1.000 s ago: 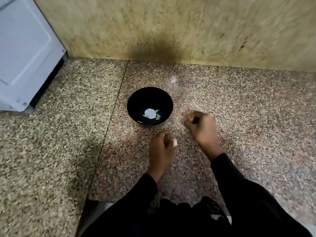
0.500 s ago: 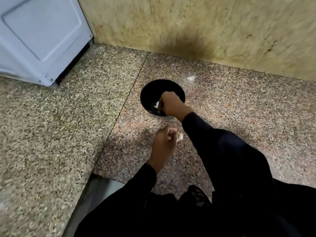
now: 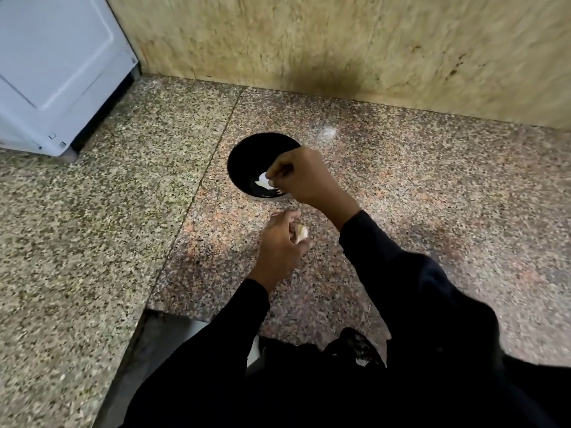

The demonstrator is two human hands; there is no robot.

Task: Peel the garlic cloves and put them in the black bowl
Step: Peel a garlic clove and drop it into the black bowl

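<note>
Right hand (image 3: pixel 304 177) hangs over the near-right rim of the black bowl (image 3: pixel 247 162), fingers curled; a small pale bit shows at the fingertips, probably peel or a clove, too blurred to tell. White pieces (image 3: pixel 264 182) lie on the bowl floor under it. Left hand (image 3: pixel 279 242) sits above the counter (image 3: pixel 432 196) just in front of the bowl, its grip curled round a garlic clove (image 3: pixel 301 232) that looks partly skinned.

Risks: a release this close to the rim could drop the piece onto the counter; if it is peel, skin ends up mixed with the cloves; the left grip is light, so the clove could slip out.
</note>
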